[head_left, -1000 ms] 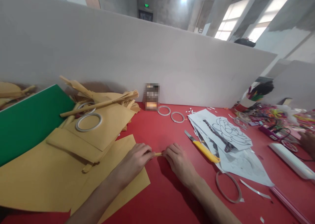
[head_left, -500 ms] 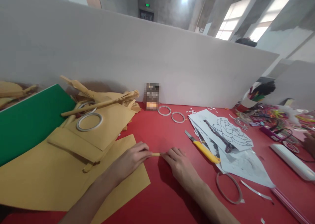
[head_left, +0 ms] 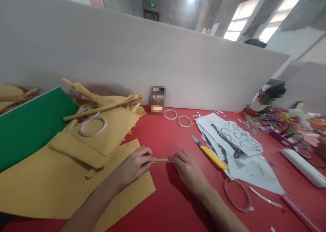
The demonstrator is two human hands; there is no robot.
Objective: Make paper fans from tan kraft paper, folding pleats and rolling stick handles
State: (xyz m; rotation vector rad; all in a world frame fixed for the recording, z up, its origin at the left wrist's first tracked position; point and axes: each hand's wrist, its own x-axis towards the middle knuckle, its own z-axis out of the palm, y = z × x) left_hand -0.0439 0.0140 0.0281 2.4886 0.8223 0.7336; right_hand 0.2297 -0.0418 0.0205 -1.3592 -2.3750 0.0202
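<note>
The strip (head_left: 162,160) looks narrow — straight, too (and tan).

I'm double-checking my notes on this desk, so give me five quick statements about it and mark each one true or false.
1. The left hand and right hand hold one tan strip. True.
2. The yellow knife has its blade fully retracted. False: the blade is out.
3. A white ring lies on the tan paper pile. True.
4. The flower drawing lies left of the knife. False: the drawing lies right of it.
5. The tabletop is red. True.
</note>
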